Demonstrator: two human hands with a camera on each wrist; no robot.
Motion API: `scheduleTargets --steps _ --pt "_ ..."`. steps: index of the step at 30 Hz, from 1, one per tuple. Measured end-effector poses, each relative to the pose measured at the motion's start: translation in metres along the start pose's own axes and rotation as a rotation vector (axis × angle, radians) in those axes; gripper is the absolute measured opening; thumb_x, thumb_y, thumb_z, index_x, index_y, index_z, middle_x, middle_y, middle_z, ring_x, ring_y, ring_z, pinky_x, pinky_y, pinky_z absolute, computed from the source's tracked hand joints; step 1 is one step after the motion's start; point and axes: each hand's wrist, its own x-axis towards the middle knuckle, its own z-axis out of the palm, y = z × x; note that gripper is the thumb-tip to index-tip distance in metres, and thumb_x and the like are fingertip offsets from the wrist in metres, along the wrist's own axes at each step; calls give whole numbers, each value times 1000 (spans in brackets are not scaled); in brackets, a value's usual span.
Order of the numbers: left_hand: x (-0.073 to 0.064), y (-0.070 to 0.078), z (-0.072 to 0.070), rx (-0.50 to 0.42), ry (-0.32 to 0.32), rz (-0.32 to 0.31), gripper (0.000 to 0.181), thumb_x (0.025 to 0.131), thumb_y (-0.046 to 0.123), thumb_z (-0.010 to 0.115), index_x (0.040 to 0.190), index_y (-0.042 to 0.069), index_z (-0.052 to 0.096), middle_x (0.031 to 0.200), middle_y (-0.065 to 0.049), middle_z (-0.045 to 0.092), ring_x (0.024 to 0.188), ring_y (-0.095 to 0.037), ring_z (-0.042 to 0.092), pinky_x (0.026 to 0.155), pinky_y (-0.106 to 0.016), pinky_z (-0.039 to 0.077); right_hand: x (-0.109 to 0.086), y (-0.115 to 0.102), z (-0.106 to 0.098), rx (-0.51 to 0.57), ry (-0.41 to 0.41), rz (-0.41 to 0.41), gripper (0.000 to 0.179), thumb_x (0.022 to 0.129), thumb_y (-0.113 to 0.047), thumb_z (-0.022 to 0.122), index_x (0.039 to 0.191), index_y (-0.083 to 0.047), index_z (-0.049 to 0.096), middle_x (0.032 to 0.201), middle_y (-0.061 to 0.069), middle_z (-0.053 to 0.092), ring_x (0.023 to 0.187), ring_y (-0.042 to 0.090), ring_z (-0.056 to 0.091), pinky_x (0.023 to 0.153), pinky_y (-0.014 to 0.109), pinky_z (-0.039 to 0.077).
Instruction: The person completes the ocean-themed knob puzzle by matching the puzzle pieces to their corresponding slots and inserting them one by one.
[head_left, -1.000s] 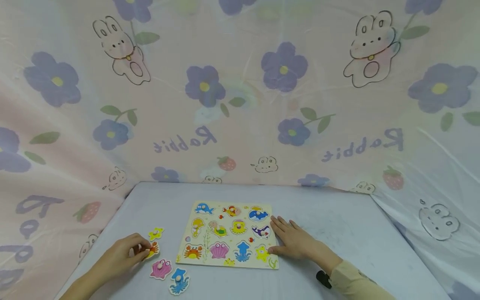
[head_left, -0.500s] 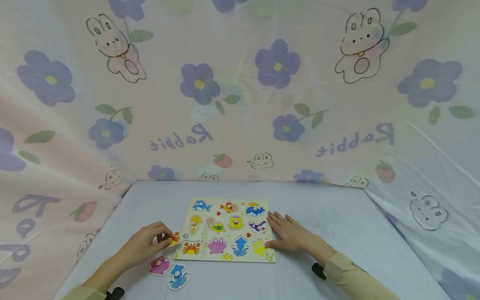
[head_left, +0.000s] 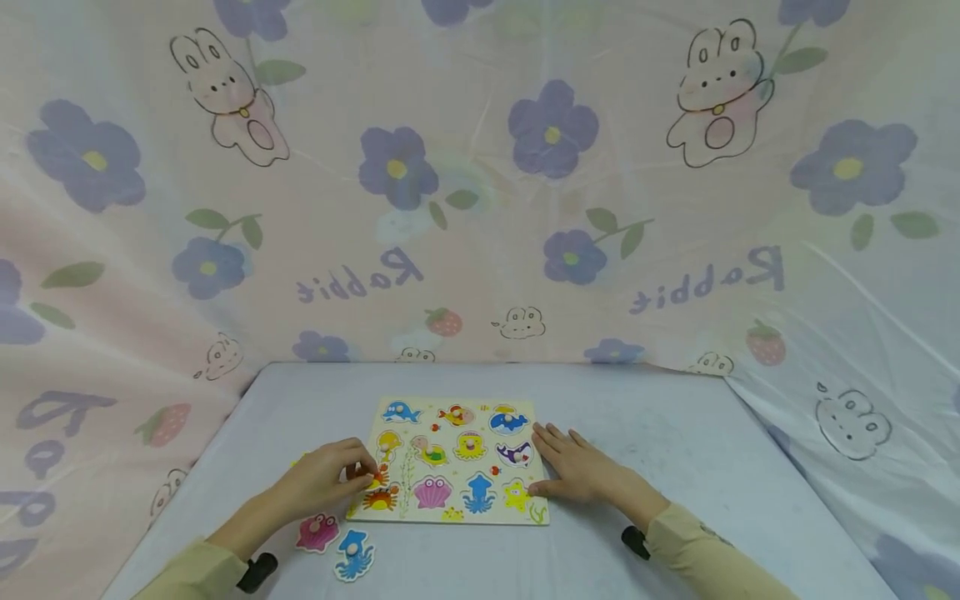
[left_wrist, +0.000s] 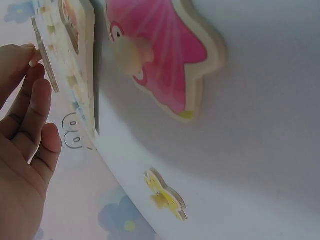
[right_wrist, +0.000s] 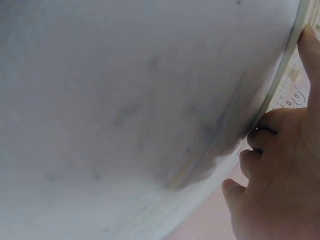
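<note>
My left hand [head_left: 333,475] pinches the knob of an orange crab puzzle piece [head_left: 380,477], close over the crab picture at the near left corner of the peg puzzle board [head_left: 482,433]. In the left wrist view the held crab piece [left_wrist: 46,56] appears edge-on, tilted above the board. My right hand [head_left: 577,471] lies flat with spread fingers along the board's right edge, thumb near the yellow star picture [head_left: 516,494]. Its fingertips touch the board's rim [right_wrist: 280,82] in the right wrist view.
A pink shell piece [head_left: 317,532] and a blue squid piece [head_left: 354,556] lie left of the board's front corner. The yellow star piece [left_wrist: 165,195] lies beyond the shell, mostly behind my left hand in the head view. A printed curtain [head_left: 480,208] hangs behind the table.
My left hand has carried the crab piece rightward from beside the other loose pieces to over the board's left corner. The right hand stays at the board's edge.
</note>
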Motion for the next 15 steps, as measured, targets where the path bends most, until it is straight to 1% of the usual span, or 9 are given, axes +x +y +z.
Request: scheduleTargets --steps 3,8,10,15 --pt "4 1 3 -7 -32 0 10 95 15 77 98 24 74 96 17 61 79 1 53 66 -21 50 -1 1 1 10 4 -4 99 93 -72 58 162 -7 32 171 9 23 158 31 19 125 59 17" --pt "6 2 10 -32 -82 -34 9 96 19 77 98 27 74 96 19 61 78 0 53 66 -21 49 -1 2 3 13 13 -16 100 93 -73 57 162 -6 32 171 9 23 158 32 20 124 59 17" --pt "6 2 11 -41 -90 -34 8 96 20 77 98 28 74 96 19 61 77 0 52 65 -21 49 -1 2 3 10 14 -16 100 93 -73 57 162 -7 32 171 9 23 158 32 20 124 59 17" --pt "6 1 15 -31 -104 3 8 95 21 78 97 27 73 91 20 58 75 0 51 63 -20 47 -1 2 2 9 18 -14 99 93 -73 58 162 -6 33 171 9 24 158 32 20 124 59 17"
